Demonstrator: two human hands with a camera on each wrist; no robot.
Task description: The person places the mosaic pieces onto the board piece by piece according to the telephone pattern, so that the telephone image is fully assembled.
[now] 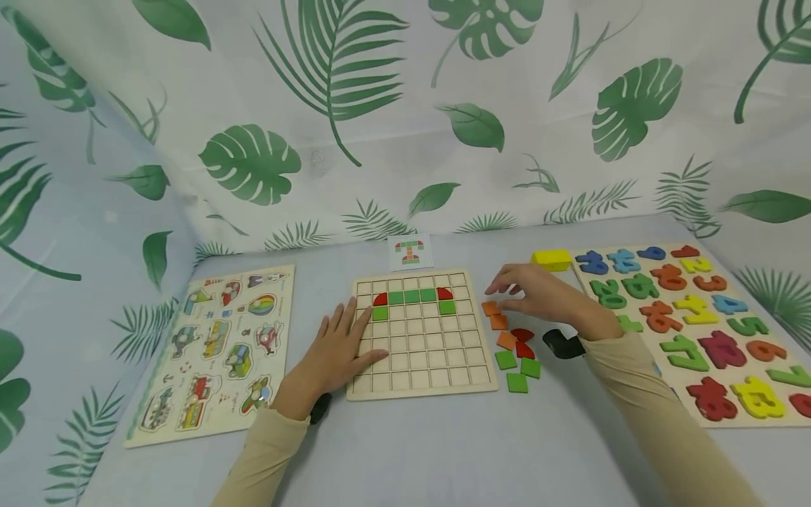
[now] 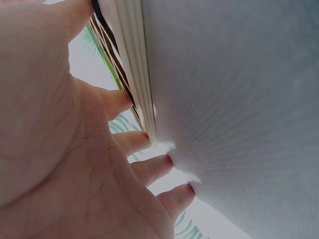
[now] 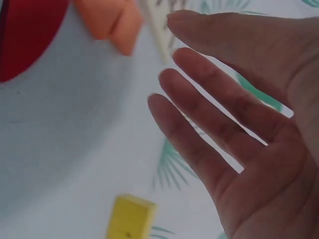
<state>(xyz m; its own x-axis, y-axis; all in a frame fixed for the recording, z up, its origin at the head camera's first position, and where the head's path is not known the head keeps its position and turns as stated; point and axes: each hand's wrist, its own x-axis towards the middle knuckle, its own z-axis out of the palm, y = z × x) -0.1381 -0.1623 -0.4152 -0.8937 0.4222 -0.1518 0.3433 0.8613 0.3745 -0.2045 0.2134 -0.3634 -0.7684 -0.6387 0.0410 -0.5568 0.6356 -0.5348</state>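
Note:
A wooden grid board (image 1: 426, 359) lies in the middle of the table, with several green squares (image 1: 412, 296) and two red quarter-round pieces (image 1: 381, 300) set in its upper cells. My left hand (image 1: 332, 352) rests on the board's left edge, fingers spread and thumb over the lower cells. The left wrist view shows its fingers by the board's edge (image 2: 137, 64). To the right, my right hand (image 1: 538, 292) hovers with fingers loosely bent, thumb close to an orange square tile (image 1: 491, 308). In the right wrist view nothing shows between its fingers (image 3: 199, 134).
Beside the board lie more orange tiles (image 1: 505, 341), red quarter-rounds (image 1: 524, 350) and green squares (image 1: 517, 382). A patterned card (image 1: 410, 252) stands behind it. At left is a vehicle picture puzzle (image 1: 215, 352); at right, a number puzzle (image 1: 716, 338) and a yellow block (image 1: 551, 260).

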